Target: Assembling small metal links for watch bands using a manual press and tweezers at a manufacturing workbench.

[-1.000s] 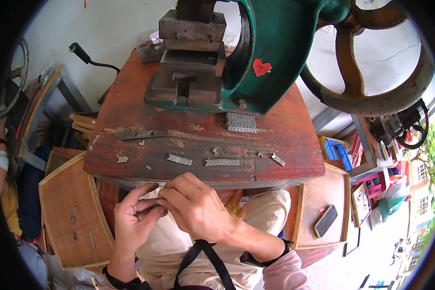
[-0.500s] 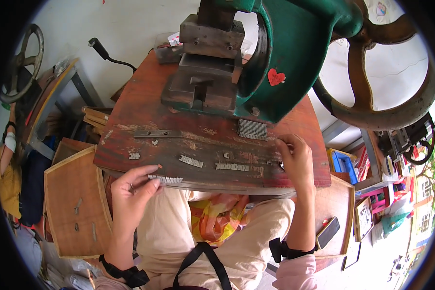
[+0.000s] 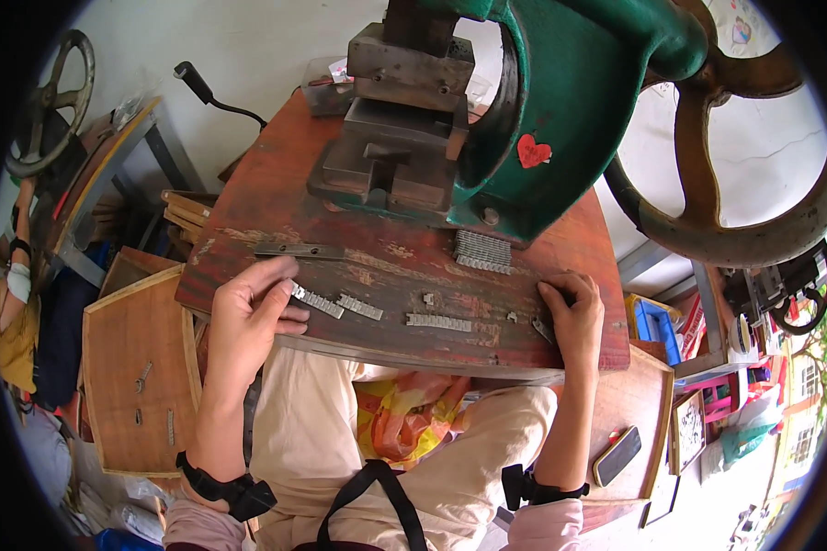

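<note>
My left hand [image 3: 255,310] pinches one end of a short strip of metal watch-band links [image 3: 319,301] between thumb and fingers, low over the table's left front. The strip's free end lies close to another link strip [image 3: 360,308]. Further right rest a longer link strip [image 3: 439,322] and a small loose link [image 3: 428,298]. My right hand [image 3: 575,320] is at the table's right front edge, its fingers curled together. Beside its thumb shows a small grey metal piece [image 3: 543,329]; whether the fingers grip it cannot be made out.
A green press [image 3: 560,101] with a large handwheel [image 3: 698,174] stands at the back of the wooden table [image 3: 248,220]. Before it lie a stack of link strips [image 3: 483,252] and a flat metal bar [image 3: 300,251]. Wooden trays flank my legs; a phone [image 3: 617,456] rests on the right one.
My left hand has moved up and inward over the table with its link strip, which now tilts beside another strip. My right hand has shifted slightly down, and a grey metal piece shows beside it.
</note>
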